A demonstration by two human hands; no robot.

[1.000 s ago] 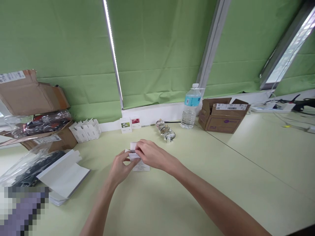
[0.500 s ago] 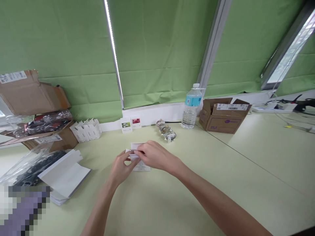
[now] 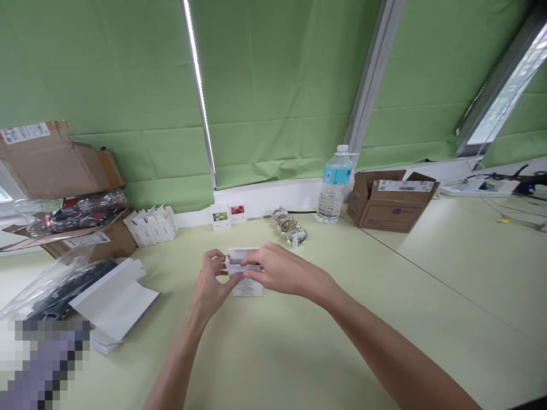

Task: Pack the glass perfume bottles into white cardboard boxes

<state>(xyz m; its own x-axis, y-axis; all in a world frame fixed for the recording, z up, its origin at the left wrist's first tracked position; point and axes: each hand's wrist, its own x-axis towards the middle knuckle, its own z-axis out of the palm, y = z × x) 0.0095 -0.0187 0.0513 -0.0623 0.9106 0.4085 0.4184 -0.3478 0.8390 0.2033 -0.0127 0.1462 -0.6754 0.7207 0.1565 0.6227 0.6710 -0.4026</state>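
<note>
Both hands meet over the middle of the pale green table (image 3: 384, 296), working a small white carton (image 3: 244, 272). The left hand (image 3: 211, 287) pinches the carton's left end between thumb and curled fingers, while the right hand (image 3: 284, 272) closes its fingertips on the top flap, which stands partly lifted. The step looks like folding or tucking that flap; finishing it would call for a steady grip on the left and a light press from the right, since thin card creases easily. The carton's printed face shows below the fingers, and its lower edge seems to rest on the table.

Just beyond lies a cluster of shiny, glassy items in clear wrap (image 3: 290, 226). Far left of that stand two small picture-fronted boxes (image 3: 228, 215) and a row of plain white cartons (image 3: 152, 225). A clear plastic water bottle (image 3: 334, 185) and an open brown cardboard box (image 3: 391, 199) sit far right. Flat white card sheets (image 3: 113, 302) lie near left.
</note>
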